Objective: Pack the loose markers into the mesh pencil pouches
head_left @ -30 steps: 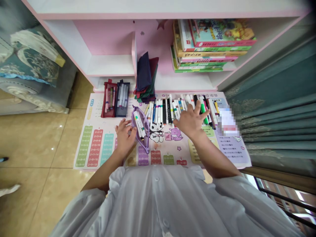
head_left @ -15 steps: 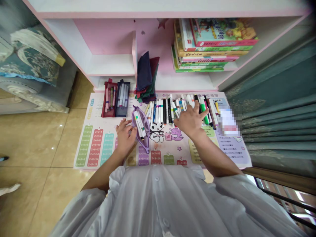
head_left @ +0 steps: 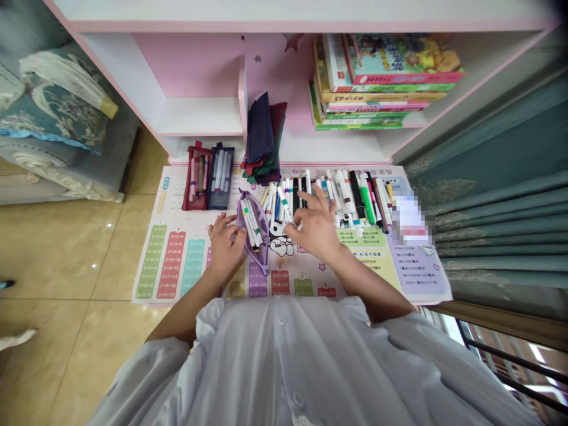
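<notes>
Your left grip (head_left: 226, 248) sits half-closed, thumb against the rim of the open purple zip pouch (head_left: 261, 251), which lies just right of it and holds several white markers (head_left: 251, 225). Your right grip (head_left: 315, 228) is spread wide, fingertips on the long row of felt-tip markers (head_left: 344, 195), a narrow gap from the pouch. Two mesh pencil cases (head_left: 195, 177), one red, one navy, stand beyond your left grip, near the far edge of the printed pink multiplication mat (head_left: 168, 260).
</notes>
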A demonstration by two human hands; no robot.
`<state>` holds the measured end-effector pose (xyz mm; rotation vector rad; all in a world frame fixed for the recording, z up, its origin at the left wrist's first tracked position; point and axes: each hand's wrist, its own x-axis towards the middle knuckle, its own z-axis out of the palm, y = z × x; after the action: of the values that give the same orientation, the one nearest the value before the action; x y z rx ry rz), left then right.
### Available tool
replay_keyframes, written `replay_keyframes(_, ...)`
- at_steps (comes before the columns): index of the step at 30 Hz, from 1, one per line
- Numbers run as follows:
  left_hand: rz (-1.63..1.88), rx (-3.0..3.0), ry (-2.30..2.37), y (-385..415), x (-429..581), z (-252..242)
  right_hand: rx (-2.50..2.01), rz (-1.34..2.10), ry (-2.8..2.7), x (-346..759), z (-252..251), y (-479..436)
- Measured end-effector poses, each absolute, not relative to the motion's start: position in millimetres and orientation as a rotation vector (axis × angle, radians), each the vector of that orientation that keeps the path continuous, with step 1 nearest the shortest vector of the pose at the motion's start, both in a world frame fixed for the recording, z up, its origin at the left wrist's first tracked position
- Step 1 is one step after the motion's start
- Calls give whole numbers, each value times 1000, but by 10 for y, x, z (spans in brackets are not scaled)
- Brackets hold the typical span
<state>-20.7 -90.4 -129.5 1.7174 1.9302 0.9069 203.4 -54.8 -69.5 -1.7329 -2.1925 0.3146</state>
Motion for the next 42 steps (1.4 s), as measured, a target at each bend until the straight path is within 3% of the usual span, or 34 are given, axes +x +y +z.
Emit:
replay_keyframes(7,948,1729,1925,-903,-205,-1304,-1490,462,-2314,1667,-748,-647)
replay_keyframes(33,929,1723,1914,-902,-221,-1316,-1653,442,-2464,1364,-952,-520)
replay_keyframes(42,902,1716,1915,-908,-224,-1295,-1702,152,-2204,1638,-954,-411)
